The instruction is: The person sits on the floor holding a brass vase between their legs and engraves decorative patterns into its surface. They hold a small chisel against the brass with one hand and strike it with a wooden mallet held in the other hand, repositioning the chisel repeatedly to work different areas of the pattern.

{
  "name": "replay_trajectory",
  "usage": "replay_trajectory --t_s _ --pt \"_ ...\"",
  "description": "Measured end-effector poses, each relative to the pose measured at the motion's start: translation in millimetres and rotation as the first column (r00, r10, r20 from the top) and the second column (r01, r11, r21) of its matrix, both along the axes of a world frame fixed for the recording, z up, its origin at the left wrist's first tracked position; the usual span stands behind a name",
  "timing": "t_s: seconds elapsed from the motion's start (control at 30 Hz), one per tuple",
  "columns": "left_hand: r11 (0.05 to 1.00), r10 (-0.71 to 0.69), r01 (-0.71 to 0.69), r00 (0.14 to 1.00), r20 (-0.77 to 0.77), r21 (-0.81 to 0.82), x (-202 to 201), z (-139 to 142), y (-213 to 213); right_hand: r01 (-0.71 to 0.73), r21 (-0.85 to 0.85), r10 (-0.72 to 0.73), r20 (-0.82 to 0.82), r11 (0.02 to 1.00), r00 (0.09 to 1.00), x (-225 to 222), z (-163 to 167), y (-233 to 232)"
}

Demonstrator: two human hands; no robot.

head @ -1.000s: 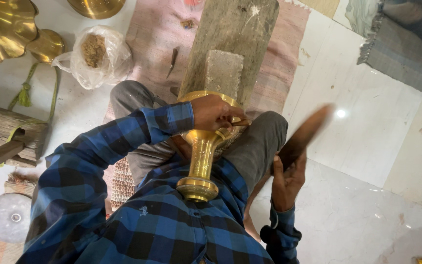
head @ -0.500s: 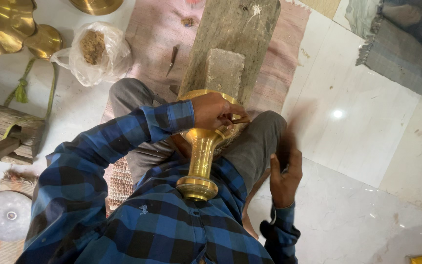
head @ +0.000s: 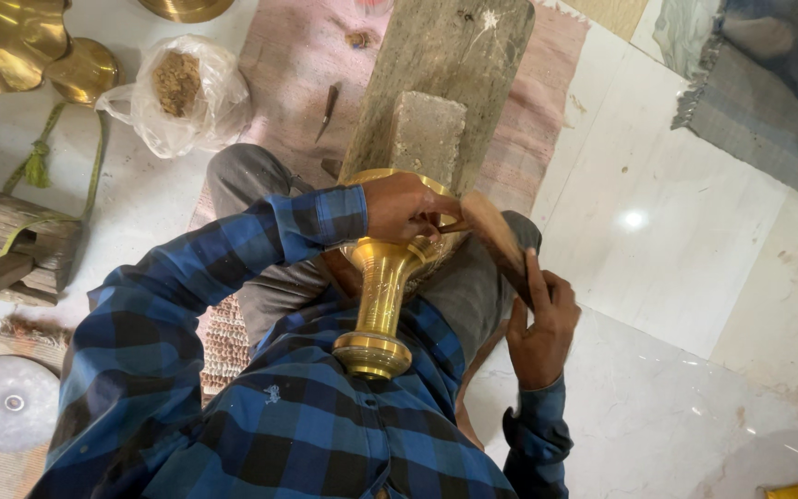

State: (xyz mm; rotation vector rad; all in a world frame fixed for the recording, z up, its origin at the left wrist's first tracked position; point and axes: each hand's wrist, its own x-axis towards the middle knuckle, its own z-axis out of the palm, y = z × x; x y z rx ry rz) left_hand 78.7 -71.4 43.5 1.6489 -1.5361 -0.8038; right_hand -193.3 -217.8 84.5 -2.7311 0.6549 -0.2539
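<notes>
A brass stand (head: 382, 296) with a round foot is held against the person's chest, with its foot toward the blue checked shirt (head: 260, 416) and its wide top pointed away. The top is laid against a grey stone block (head: 427, 137) that sits on a long wooden plank (head: 459, 65). The rim of the brass stand is gripped by the left hand (head: 401, 205), and the grip is pressed together around that rim. A flat wooden mallet (head: 496, 236) is held in the right hand (head: 539, 319), and the grip is wrapped tight on its handle. The head of the mallet is seen right beside the brass rim, close to the left hand; whether it is touching cannot be told.

A pink woven mat (head: 297, 55) is spread on the floor under the plank. A small metal tool (head: 328, 106) is lying on it. A clear plastic bag (head: 182, 92) with brown stuff inside is set on the white floor (head: 658, 277) to the left. Shiny brass pieces (head: 11, 46) are seen in the top left corner. A round metal disc (head: 6, 402) is lying at the lower left, near some old wood (head: 6, 236).
</notes>
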Motion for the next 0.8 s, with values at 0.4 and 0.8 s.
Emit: replay_trajectory --t_s 0.4,0.8 --pt "0.999 0.026 -0.027 0.999 0.031 0.045 2 4 5 -0.081 0.744 -0.332 0.389 0.663 0.859 9 -2 -3" --pt "0.989 0.061 -0.068 0.996 -0.058 -0.133 -2 -4 13 -0.005 0.285 -0.067 0.240 0.959 0.968 16 3 -10"
